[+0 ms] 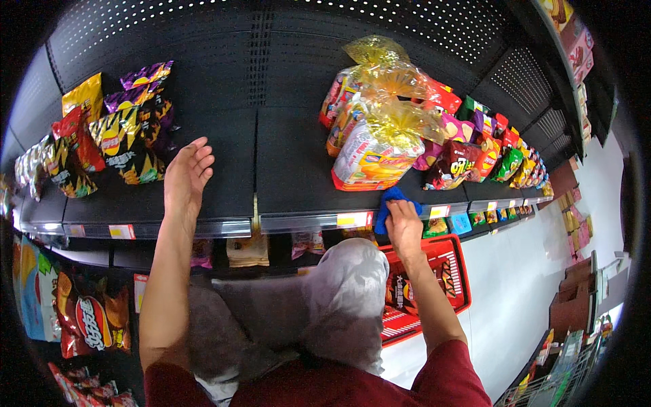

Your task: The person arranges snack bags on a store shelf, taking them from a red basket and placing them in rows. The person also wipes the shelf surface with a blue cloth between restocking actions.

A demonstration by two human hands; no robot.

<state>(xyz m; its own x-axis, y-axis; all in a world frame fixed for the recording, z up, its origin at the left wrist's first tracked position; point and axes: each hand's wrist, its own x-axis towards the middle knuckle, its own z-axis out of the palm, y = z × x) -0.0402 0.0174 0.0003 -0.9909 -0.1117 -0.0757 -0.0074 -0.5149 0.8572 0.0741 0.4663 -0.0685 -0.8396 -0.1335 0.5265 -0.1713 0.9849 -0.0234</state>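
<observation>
My right hand point(405, 227) is closed on a blue cloth point(389, 207) at the front edge of a black shelf point(224, 163). Just behind the cloth stand clear bags of packaged snacks with yellow gathered tops point(373, 152). My left hand point(190, 169) hovers over the left part of the shelf with its fingers stretched out and nothing in them. Beside it are black and yellow chip bags point(125, 146). A red chip bag point(78, 139) leans among them.
On the floor at my right sits a red shopping basket point(463, 271) with snack bags inside. More snack bags point(468, 159) line the shelf's right part. Price tags point(354, 220) run along its edge. A lower shelf holds a large chip bag point(91, 315). At lower right is a wire cart point(553, 380).
</observation>
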